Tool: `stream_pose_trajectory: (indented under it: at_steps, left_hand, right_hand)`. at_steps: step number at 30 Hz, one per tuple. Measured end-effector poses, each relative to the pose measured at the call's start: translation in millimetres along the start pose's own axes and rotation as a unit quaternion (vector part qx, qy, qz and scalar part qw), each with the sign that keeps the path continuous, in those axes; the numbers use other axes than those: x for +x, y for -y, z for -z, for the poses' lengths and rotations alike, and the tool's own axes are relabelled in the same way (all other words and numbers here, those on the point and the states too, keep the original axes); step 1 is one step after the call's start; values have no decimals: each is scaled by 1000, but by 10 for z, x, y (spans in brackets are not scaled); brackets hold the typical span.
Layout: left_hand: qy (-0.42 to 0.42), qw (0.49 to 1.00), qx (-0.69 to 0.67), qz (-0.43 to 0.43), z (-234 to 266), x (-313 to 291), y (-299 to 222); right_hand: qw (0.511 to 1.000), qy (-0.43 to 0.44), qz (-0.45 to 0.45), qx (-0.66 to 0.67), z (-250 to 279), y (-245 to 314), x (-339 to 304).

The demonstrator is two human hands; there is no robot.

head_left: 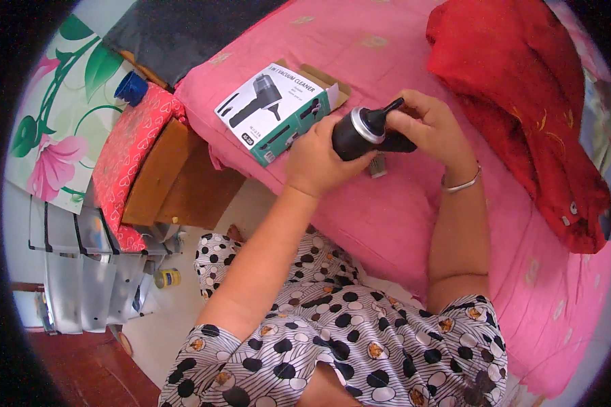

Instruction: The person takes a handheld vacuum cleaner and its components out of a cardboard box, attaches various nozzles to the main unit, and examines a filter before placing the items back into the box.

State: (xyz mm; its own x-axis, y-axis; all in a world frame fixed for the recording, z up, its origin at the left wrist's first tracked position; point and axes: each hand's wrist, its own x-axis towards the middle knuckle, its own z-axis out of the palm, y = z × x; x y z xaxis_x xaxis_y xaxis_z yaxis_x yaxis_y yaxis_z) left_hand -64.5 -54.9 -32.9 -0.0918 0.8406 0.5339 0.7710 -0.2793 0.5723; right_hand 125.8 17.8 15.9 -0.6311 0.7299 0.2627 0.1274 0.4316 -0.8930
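A black handheld vacuum cleaner with a silver ring is held over the bed. My left hand is wrapped round its body. At the ringed end, my right hand pinches a slim black nozzle piece between thumb and fingers. Another black part of the cleaner sticks out below the right fingers; its far side is hidden. Just beyond my left hand lies a white and green vacuum cleaner box, its end flap open. A small greyish item is partly visible under the cleaner.
The bed has a pink sheet. A red cloth is heaped at its right. To the left stand a wooden cabinet with a red heart-patterned cover, a blue cup and a clear plastic rack. A yellow-labelled jar is near the floor.
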Motion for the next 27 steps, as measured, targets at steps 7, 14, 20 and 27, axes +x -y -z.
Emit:
stream_pose_trajectory:
  at_steps: [7, 14, 20, 27]
  left_hand:
    - [-77, 997, -7, 7, -190, -179, 180]
    - [-116, 993, 25, -14, -311, -194, 354]
    - [-96, 994, 1, -53, -248, -155, 441]
    - [-46, 996, -36, -60, -139, -58, 466]
  right_hand:
    - [934, -169, 1, -314, -499, 144, 125]
    - [943, -159, -12, -293, -534, -141, 206]
    - [968, -130, 46, -210, -524, -116, 234]
    - [967, -51, 110, -224, -388, -105, 238]
